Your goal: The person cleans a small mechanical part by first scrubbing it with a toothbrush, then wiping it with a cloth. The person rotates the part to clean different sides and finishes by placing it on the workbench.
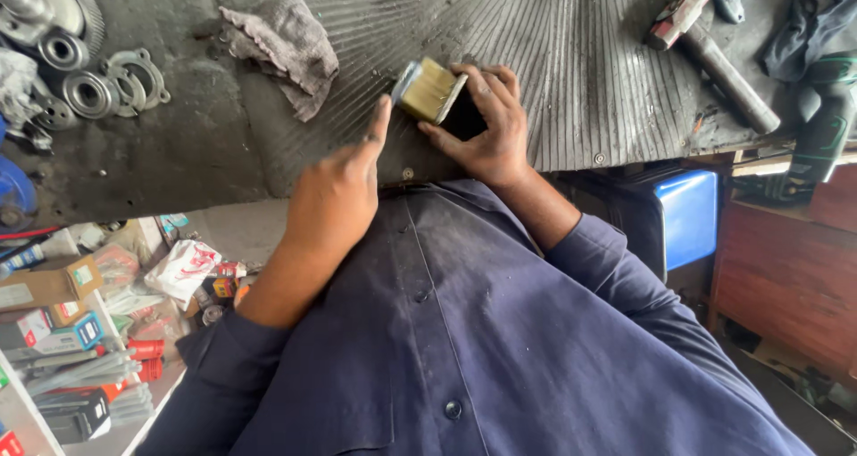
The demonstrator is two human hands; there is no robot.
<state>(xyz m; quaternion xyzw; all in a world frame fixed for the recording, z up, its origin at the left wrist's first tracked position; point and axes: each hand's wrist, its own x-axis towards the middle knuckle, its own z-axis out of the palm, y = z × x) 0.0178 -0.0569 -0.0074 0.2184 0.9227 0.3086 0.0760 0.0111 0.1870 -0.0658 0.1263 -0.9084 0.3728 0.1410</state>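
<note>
Near the worktop's (pixel 553 81) front edge, the right hand (pixel 486 121) gripped a small tan block-shaped part with a metal end (pixel 428 90), its long axis tilted toward the far left corner. The left hand (pixel 335 197) touched it with an outstretched forefinger, grasping nothing.

bare ribbed mat (pixel 553 81) ahead, rag (pixel 286 41) left, hammer (pixel 714 59) right, bearings (pixel 89 90) far left

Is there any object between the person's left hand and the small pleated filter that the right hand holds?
Nothing visible. The left hand points its forefinger up to the metal rim of the pleated filter, which the right hand grips. The grey rag lies apart on the workbench.
</note>
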